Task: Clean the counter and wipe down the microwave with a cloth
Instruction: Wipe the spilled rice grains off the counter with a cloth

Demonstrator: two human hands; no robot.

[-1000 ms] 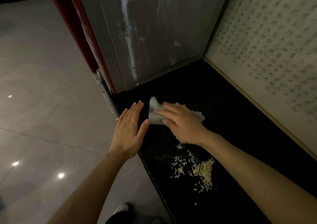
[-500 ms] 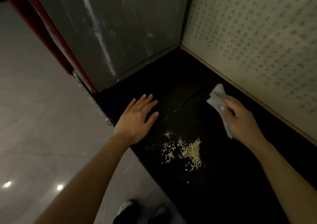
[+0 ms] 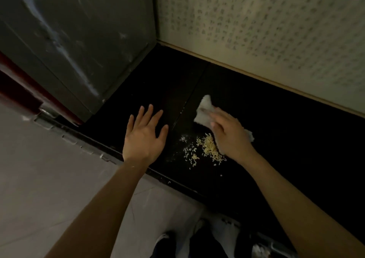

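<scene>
A white cloth point(image 3: 204, 111) lies bunched on the black counter point(image 3: 286, 149), and my right hand point(image 3: 231, 137) holds it down with fingers bent over it. Part of the cloth sticks out past my fingertips and part shows behind my palm. Just left of that hand is a small heap of pale yellow noodle crumbs point(image 3: 208, 150) with white specks around it. My left hand point(image 3: 145, 137) rests flat on the counter near its front edge, fingers spread, holding nothing. The smeared grey side of the microwave point(image 3: 79, 40) stands at the counter's left end.
A patterned cream wall point(image 3: 256, 30) with a wooden trim runs along the counter's back. A dark red edge point(image 3: 17, 92) and metal brackets point(image 3: 69, 138) sit at the front left. Below is pale tiled floor point(image 3: 49, 178), with my shoes point(image 3: 164, 240) near the counter.
My right hand carried the cloth from beside my left hand to the back right, then came down forward next to the crumbs. My left hand stayed flat on the counter.
</scene>
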